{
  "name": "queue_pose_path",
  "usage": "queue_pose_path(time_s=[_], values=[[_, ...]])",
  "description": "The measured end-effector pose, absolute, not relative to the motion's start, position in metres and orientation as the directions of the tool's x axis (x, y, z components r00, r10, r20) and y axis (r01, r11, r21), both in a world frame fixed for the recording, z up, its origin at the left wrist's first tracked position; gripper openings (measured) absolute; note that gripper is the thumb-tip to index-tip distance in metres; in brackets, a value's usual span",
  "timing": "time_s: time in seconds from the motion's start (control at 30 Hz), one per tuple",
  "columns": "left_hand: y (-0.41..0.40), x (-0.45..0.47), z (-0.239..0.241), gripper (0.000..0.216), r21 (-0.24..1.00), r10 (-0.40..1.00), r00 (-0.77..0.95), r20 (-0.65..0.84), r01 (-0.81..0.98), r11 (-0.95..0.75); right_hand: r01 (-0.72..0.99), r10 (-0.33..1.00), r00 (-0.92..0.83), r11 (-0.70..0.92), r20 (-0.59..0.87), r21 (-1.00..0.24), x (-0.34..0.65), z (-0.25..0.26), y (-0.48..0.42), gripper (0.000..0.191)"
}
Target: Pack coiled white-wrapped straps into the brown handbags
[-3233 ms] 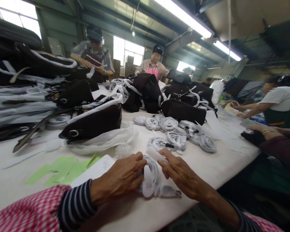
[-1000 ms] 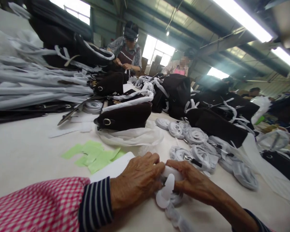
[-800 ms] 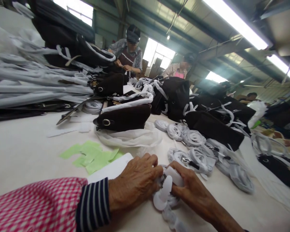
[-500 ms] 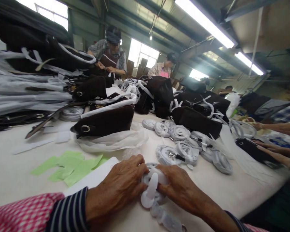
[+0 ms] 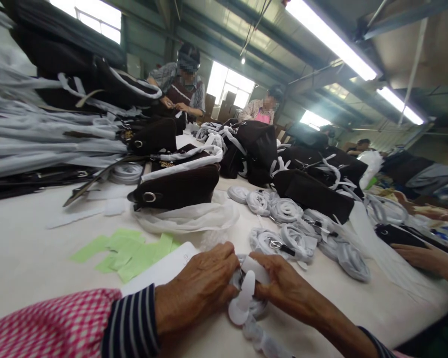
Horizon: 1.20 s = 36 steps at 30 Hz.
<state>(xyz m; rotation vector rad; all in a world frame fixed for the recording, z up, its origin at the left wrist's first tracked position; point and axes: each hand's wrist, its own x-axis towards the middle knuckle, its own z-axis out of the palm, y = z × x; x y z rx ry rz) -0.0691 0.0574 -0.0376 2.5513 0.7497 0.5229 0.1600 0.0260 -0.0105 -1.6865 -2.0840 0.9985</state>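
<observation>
Between my hands, low in the middle of the head view, is a coiled strap (image 5: pixel 259 307) in pale grey wrapping. A white foam piece (image 5: pixel 243 301) with rounded ends lies over it. My left hand (image 5: pixel 203 286) closes on the coil's left side, fingers curled over the top. From the right, my right hand (image 5: pixel 287 286) pinches the coil, its thumb and fingers near a second white flap (image 5: pixel 256 268). A wrapped tail (image 5: pixel 263 338) of the strap trails toward me on the table. The fingers hide part of the coil.
Several wrapped strap coils (image 5: pixel 285 211) lie beyond my hands. Dark bags (image 5: pixel 177 184) stand behind, on the table (image 5: pixel 33 248). Green paper pieces (image 5: pixel 129 251) and a white card (image 5: pixel 160 266) are at left. A co-worker's hand (image 5: pixel 429 261) rests near a black bag at right.
The whole view has shifted, so things appear further right. Both hands stay on the coil with little change in grip. At right, a co-worker's hands have moved over the black bag.
</observation>
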Motion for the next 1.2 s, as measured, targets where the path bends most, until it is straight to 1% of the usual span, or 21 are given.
queue_pose_path(time_s=[0.07, 0.13, 0.27, 0.37, 0.43, 0.53, 0.6, 0.7, 0.8, 0.9, 1.03, 1.2], values=[[0.057, -0.070, -0.037, 0.022, 0.473, 0.569, 0.793, 0.218, 0.424, -0.773, 0.756, 0.948, -0.272, 0.103, -0.167, -0.647, 0.159, -0.010, 0.022, 0.013], [0.056, -0.070, -0.035, 0.022, 0.458, 0.576, 0.793, 0.197, 0.445, -0.770, 0.736, 0.950, -0.271, 0.098, -0.158, -0.669, 0.157, -0.009, 0.021, 0.013], [0.057, -0.070, -0.029, 0.020, 0.458, 0.591, 0.793, 0.149, 0.475, -0.752, 0.682, 0.922, -0.291, 0.013, -0.255, -0.731, 0.156, -0.008, 0.029, 0.015], [0.059, -0.068, -0.031, 0.018, 0.463, 0.580, 0.801, 0.149, 0.462, -0.756, 0.644, 0.897, -0.324, -0.023, -0.301, -0.765, 0.154, -0.009, 0.030, 0.015], [0.060, -0.067, -0.033, 0.016, 0.460, 0.574, 0.802, 0.163, 0.453, -0.764, 0.661, 0.920, -0.301, 0.011, -0.251, -0.751, 0.153, -0.013, 0.025, 0.015], [0.060, -0.066, -0.037, 0.015, 0.462, 0.577, 0.799, 0.167, 0.453, -0.762, 0.775, 0.978, -0.185, 0.085, -0.096, -0.626, 0.153, -0.024, 0.017, 0.017], [0.060, -0.066, -0.038, 0.015, 0.464, 0.587, 0.790, 0.176, 0.459, -0.757, 0.811, 0.987, -0.153, 0.098, -0.047, -0.577, 0.155, -0.030, 0.014, 0.015], [0.059, -0.066, -0.040, 0.017, 0.463, 0.585, 0.784, 0.206, 0.449, -0.765, 0.779, 0.982, -0.175, 0.091, -0.075, -0.620, 0.158, -0.033, 0.016, 0.016], [0.060, -0.066, -0.041, 0.016, 0.461, 0.571, 0.791, 0.219, 0.432, -0.775, 0.709, 0.970, -0.195, 0.037, -0.146, -0.704, 0.158, -0.027, 0.020, 0.019], [0.060, -0.067, -0.040, 0.015, 0.479, 0.570, 0.792, 0.218, 0.422, -0.770, 0.652, 0.944, -0.249, -0.002, -0.217, -0.758, 0.155, -0.016, 0.026, 0.016], [0.059, -0.068, -0.039, 0.015, 0.498, 0.583, 0.785, 0.211, 0.427, -0.755, 0.669, 0.914, -0.315, 0.021, -0.257, -0.743, 0.153, -0.006, 0.033, 0.016], [0.059, -0.065, -0.042, 0.015, 0.489, 0.597, 0.782, 0.180, 0.456, -0.744, 0.730, 0.906, -0.352, 0.110, -0.233, -0.674, 0.155, -0.003, 0.034, 0.014]])
